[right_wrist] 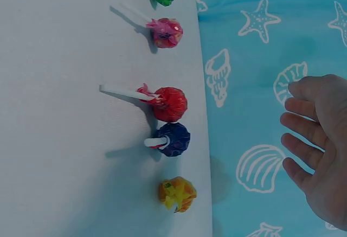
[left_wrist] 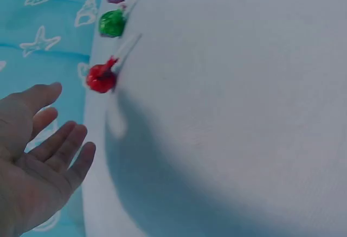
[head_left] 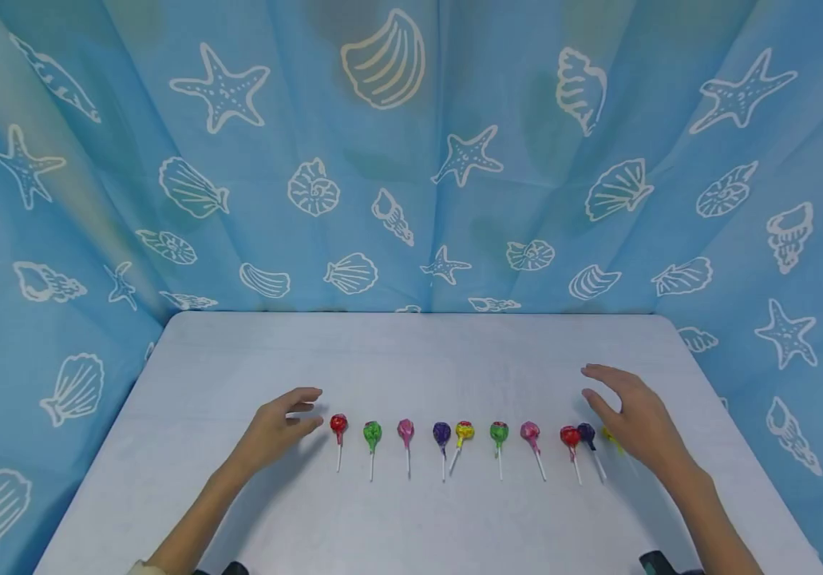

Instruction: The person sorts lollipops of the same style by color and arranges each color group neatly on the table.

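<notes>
A row of several wrapped lollipops lies across the white table, sticks toward the near side. My left hand (head_left: 278,427) hovers with loosely bent fingers just left of the end red lollipop (head_left: 338,422), holding nothing. Rightward follow a green lollipop (head_left: 372,434), a pink one, a purple lollipop (head_left: 441,434) beside a yellow lollipop (head_left: 464,431), then another green and pink one. Over the right end, my empty right hand (head_left: 637,419) has its fingers spread and partly covers a yellow lollipop (right_wrist: 178,194). Near it, a red lollipop (right_wrist: 170,104) touches a dark blue lollipop (right_wrist: 173,140).
The white table (head_left: 411,527) ends at a blue curtain (head_left: 411,160) printed with shells and starfish, which also runs along both sides. Dark wrist straps show near the front edge of the head view.
</notes>
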Tool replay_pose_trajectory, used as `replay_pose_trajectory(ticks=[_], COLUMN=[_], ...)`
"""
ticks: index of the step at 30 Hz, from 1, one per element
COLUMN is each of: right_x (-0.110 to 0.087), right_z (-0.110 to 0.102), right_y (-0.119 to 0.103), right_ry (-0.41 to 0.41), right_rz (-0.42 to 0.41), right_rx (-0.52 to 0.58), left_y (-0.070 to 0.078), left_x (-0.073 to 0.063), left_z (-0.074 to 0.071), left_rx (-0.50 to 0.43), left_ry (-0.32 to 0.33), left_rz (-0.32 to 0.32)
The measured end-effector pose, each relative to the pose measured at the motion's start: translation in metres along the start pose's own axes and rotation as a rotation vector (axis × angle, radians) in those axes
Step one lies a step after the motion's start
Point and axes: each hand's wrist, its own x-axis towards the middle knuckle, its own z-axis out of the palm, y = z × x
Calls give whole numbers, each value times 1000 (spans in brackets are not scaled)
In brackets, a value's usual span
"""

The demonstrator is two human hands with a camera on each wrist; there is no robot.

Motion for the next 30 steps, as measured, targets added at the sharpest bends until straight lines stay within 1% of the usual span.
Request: replay_pose_trajectory(ticks=[7,12,20,24,27,30], right_x=[-5,-9,-16,-21,-26,-30], right_z=[2,3,8,11,15,19], right_y=[1,3,1,0,2,6], right_ry=[-6,-6,-58,-81,-92,-91], right_rz=[14,36,105,130,135,110], right_rx=[41,47,81,89,98,114], left_y=[-8,-10,-10,-10,-11,-10], left_x=[4,5,7,8,9,9], left_z=[13,18,23,24,24,25], left_rx=[-12,-16,0,16,22,18], left_ry=[11,22,25,25,21,18], left_rz=[-56,-76,-64,-46,-38,-39])
